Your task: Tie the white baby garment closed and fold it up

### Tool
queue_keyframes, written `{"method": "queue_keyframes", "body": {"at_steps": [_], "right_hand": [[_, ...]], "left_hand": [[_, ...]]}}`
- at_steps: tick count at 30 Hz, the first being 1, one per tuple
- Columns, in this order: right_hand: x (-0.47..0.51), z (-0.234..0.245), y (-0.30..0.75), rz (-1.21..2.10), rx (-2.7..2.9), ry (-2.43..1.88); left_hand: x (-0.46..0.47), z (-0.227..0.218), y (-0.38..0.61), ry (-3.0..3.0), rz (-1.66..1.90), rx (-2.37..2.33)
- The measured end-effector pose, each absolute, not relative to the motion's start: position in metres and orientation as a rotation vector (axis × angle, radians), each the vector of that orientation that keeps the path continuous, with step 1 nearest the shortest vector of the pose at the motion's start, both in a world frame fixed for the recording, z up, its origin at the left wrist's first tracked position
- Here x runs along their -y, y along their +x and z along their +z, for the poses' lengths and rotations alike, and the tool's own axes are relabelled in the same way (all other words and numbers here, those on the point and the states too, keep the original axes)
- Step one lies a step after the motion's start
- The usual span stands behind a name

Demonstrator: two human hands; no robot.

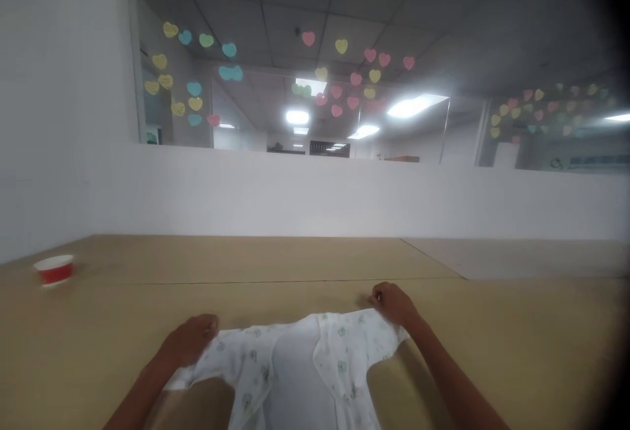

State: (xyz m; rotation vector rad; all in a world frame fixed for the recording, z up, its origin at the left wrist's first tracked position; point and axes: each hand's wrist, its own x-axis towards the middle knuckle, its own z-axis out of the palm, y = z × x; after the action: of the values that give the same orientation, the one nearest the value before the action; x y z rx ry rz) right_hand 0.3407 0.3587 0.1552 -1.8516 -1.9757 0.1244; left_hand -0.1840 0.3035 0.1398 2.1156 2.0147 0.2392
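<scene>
Tan surface [73,338] runs forward to a low white partition [295,193]. Above the partition stand glass panes [236,115] stuck with paper hearts [229,50] in yellow, blue, pink and green. Ceiling tiles [295,10] and bright panel lights [411,107] show overhead and in reflection. Paler board [516,256] lies at far right, beyond the tan area. Red-and-white paper cup [54,271] stands upright at far left, well apart from both hands.

Baby garment [344,364], white with a small green print, lies spread at the near edge of the view, centred, its lower part running out of frame. Front panels fall to either side of a plain white inner area, and tan surface shows through below each sleeve.

Left hand [189,341] is at the garment's upper left end, fingers [210,326] curled down onto the cloth and apparently gripping it. Right hand [394,305] is at the upper right end, fingers [377,297] closed and bunched at the edge, the cloth gathered under the hand. Garment is pulled fairly taut between the hands. Exact finger contact is partly hidden.
</scene>
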Motion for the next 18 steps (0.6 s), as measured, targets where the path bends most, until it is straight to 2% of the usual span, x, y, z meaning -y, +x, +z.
{"method": "queue_keyframes", "body": {"at_steps": [5,8,11,14,18], "right_hand": [[-0.358,0.137,0.32,-0.14,1.681,-1.993],[-0.355,0.152,0.3,-0.206,1.72,-1.682],[-0.356,0.168,0.264,0.188,1.927,-1.24],[-0.356,0.161,0.227,0.627,2.064,-0.886],[-0.354,0.127,0.21,0.592,2.136,-0.767]], "left_hand": [[-0.313,0.157,-0.146,2.112,0.176,-2.31],[-0.319,0.165,-0.116,2.44,0.337,-1.953],[-0.327,0.171,-0.09,2.466,0.373,-1.467],[-0.337,0.165,-0.081,2.351,0.373,-1.372],[-0.347,0.144,-0.09,2.37,0.571,-1.267]]}}
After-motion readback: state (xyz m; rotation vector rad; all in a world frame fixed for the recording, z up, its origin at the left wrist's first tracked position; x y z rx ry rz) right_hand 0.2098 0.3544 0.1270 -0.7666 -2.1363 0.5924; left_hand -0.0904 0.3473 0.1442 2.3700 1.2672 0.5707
